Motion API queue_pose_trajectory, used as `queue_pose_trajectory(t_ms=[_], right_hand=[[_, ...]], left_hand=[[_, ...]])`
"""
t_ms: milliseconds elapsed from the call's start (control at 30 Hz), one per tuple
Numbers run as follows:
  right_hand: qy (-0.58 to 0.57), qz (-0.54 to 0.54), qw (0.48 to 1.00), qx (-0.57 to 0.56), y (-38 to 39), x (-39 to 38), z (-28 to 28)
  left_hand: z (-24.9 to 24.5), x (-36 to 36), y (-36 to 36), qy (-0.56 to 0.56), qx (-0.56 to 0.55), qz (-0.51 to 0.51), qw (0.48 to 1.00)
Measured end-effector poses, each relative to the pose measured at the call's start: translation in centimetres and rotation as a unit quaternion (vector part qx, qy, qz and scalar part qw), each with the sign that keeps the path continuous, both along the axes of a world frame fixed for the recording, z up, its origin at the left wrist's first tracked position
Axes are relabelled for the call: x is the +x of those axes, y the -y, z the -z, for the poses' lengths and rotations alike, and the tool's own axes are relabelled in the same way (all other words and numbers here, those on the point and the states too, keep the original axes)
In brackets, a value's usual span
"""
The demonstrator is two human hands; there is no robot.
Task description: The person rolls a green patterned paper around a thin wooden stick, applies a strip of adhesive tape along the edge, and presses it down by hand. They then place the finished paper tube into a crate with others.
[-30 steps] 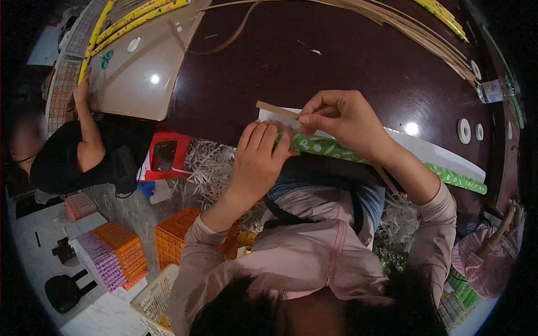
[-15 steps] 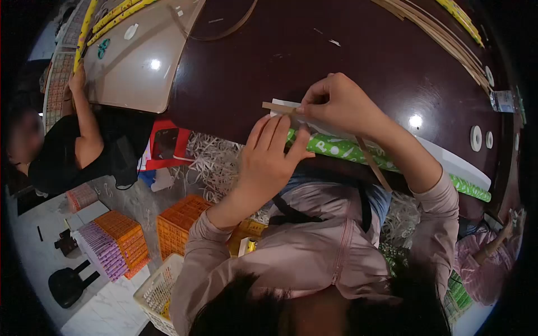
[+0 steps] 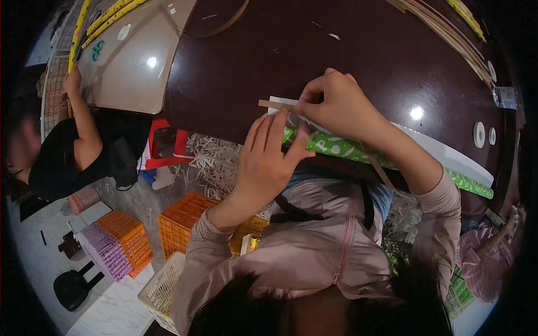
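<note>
Fingers of the left hand [image 3: 263, 171] have straightened and spread since the first frame, and more of a tan strip's tail now shows below the right wrist. From left to right: the left hand lies over the left end of a green patterned roll [image 3: 336, 147], fingers apart, fingertips on the white sheet [image 3: 448, 148] behind it, not clamped. The tan strip [image 3: 269, 104] projects past that end. Next, the right hand [image 3: 336, 103] has thumb and forefinger pinched together on the strip. Further right, roll and sheet run along the near edge of the dark table [image 3: 241, 78], past the forearm. Judged handling: strip light, springy, narrow, best pinched near its end; roll light, its paper smooth and easily creased, best held under flat, spread fingers; sheet liable to slide or spring back if released.
</note>
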State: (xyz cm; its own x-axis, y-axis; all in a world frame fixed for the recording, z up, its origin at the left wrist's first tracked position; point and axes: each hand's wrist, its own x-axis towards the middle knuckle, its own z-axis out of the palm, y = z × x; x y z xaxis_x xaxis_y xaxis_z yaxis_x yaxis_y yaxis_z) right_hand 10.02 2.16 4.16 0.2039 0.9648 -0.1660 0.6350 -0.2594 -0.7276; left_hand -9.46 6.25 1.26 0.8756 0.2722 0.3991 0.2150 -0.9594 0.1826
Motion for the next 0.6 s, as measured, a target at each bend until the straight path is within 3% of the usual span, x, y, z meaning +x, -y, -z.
queue_pose_trajectory(t_ms=[100,600], right_hand=[[-0.012,0.006,0.999,0.041,0.12,-0.16,0.43],[-0.013,0.003,1.000,0.010,0.16,-0.14,0.16]], left_hand=[[-0.02,-0.08,0.05,-0.003,-0.006,-0.006,1.000],[-0.66,-0.01,0.11,-0.033,-0.009,-0.015,0.999]])
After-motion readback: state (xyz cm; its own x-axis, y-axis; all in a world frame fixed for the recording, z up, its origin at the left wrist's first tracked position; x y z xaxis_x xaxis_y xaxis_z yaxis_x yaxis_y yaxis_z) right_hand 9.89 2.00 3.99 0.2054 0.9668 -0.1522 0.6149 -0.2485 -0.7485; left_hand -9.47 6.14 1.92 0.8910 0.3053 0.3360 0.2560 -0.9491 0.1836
